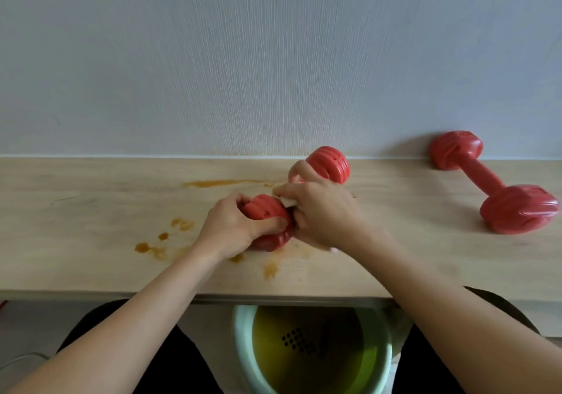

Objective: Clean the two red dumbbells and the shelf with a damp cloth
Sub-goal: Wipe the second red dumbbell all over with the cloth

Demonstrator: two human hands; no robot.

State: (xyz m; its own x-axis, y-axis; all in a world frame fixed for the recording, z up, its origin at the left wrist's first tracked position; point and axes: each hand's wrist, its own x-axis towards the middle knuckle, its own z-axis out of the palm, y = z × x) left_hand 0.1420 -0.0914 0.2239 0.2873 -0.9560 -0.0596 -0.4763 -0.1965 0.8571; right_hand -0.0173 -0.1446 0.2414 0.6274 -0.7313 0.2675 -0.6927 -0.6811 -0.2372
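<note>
- Red dumbbell lies mid-shelf; the left hand curls round its near head, and the right hand wraps the bar, pinching a pale cloth against it.
- Second red dumbbell rests well apart to the right, its far head by the wall.
- Orange-brown stains spot the wooden shelf left of and under the hands.
- Beyond the stains the shelf's left stretch is bare wood; below its front edge stands a pale green bucket of yellowish water.

A home room: textured wallpaper, a stained wooden shelf, a plastic bucket on the floor.
</note>
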